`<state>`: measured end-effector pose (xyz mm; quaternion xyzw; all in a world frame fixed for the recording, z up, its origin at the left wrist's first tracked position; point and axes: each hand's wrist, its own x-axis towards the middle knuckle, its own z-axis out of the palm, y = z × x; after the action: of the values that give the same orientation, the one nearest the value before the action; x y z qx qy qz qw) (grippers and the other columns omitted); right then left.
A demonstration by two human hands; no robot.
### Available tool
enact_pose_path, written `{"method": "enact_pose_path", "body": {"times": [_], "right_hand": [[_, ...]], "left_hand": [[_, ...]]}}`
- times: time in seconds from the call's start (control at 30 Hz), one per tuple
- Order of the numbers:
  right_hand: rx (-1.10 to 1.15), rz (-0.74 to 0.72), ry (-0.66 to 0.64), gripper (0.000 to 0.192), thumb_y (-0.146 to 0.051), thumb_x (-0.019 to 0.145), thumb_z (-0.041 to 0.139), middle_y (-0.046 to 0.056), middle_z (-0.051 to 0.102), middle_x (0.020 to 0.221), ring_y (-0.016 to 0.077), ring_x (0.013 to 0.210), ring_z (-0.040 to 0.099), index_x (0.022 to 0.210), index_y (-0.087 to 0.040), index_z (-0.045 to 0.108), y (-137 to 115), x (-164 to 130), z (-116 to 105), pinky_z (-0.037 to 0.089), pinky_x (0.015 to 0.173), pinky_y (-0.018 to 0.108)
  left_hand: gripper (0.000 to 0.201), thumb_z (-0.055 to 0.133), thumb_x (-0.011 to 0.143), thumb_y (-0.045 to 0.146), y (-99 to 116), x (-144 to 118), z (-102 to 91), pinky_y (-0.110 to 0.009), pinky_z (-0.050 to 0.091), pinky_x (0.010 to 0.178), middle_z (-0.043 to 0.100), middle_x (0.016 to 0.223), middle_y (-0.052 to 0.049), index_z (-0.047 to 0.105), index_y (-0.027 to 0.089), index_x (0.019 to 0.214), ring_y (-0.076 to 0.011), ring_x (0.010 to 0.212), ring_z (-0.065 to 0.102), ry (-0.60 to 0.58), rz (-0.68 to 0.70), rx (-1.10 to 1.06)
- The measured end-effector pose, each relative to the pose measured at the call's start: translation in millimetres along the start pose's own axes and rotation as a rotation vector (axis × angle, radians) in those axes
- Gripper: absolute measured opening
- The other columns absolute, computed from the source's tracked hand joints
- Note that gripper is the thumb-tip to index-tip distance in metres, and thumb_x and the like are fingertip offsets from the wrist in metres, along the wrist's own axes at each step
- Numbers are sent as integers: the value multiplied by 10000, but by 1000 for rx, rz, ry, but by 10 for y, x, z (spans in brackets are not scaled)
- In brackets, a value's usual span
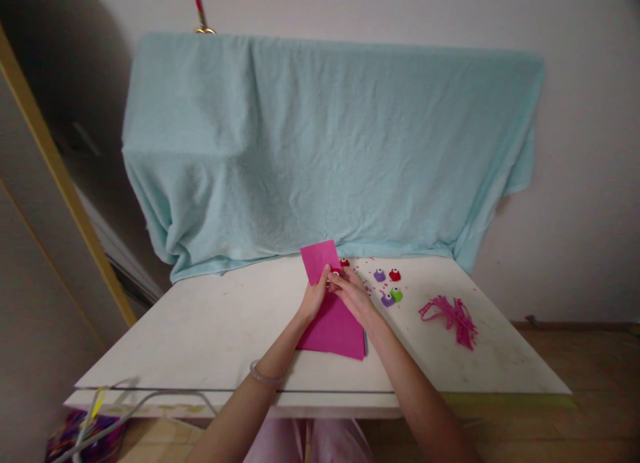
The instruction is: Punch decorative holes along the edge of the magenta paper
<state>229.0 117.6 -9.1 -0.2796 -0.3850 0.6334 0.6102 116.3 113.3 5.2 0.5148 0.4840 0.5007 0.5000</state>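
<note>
A small square of pink paper (319, 258) stands up in my left hand (314, 296), its thumb pressed near the lower right corner. Against that corner is a small red paper punch (335, 272), with the fingers of my right hand (350, 293) closed around it. The two hands meet over a larger magenta sheet (334, 326), which lies on the table with other sheets' edges showing beneath. My fingers partly cover the punch, so whether the paper sits in its slot cannot be made out.
To the right lie several small punches, including a purple punch (379, 275), a red one (395, 275) and a green one (397, 294), among pink paper bits. Cut pink paper scraps (453, 318) lie farther right on the white table (225, 330). A light blue cloth (340, 150) hangs behind.
</note>
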Motion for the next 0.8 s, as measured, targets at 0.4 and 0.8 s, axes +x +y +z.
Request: {"method": "enact_pose_path", "body": {"times": [0.4,0.8], "right_hand": [[-11,19,2,301,-261,595,815,-16,613,730,98,593,524,775,-188,586,47,33,-48,426,605,250],[50,83,34,294,-327,623,800,25,660,812,129,686,612,821,-176,644,11,29,-35,484,708,286]], "left_hand": [[545,489,763,630,-132,74,-52,-311,425,851,685,779,-89,693,127,817,-240,862,605,-60,-58,71],[541,536,786,576,-51,25,-26,-318,406,928,681,1002,-104,656,128,1066,-245,1003,602,25,33,-20]]}}
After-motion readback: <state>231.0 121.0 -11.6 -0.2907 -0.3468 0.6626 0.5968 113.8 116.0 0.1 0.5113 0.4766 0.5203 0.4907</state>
